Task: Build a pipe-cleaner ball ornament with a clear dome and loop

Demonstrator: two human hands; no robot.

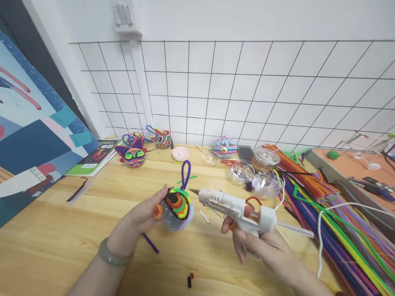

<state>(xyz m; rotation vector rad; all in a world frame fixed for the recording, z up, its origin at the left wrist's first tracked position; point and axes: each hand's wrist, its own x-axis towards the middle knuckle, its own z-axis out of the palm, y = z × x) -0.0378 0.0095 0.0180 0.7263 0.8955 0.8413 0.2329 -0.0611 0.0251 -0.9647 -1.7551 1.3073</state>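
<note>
My left hand (146,210) is closed around a clear plastic ball (173,218) partly covered with coloured pipe cleaners in green, yellow, orange, red and black. A purple pipe-cleaner loop (185,175) stands up from its top, and an orange piece sits on its left side. My right hand (258,247) grips a white hot glue gun (233,207) by its handle, fingers near the orange trigger. The gun's nozzle points left, close to the ball's upper right side; whether it touches cannot be made out. A glue stick (294,229) juts from the gun's rear.
Finished pipe-cleaner balls (134,157) stand at the back. Clear half shells (242,172) and a pink dish (181,153) are nearby. Pipe cleaners (342,236) pile up at right, beside the gun's white cord (320,234). Small black and red scraps (189,281) lie in front.
</note>
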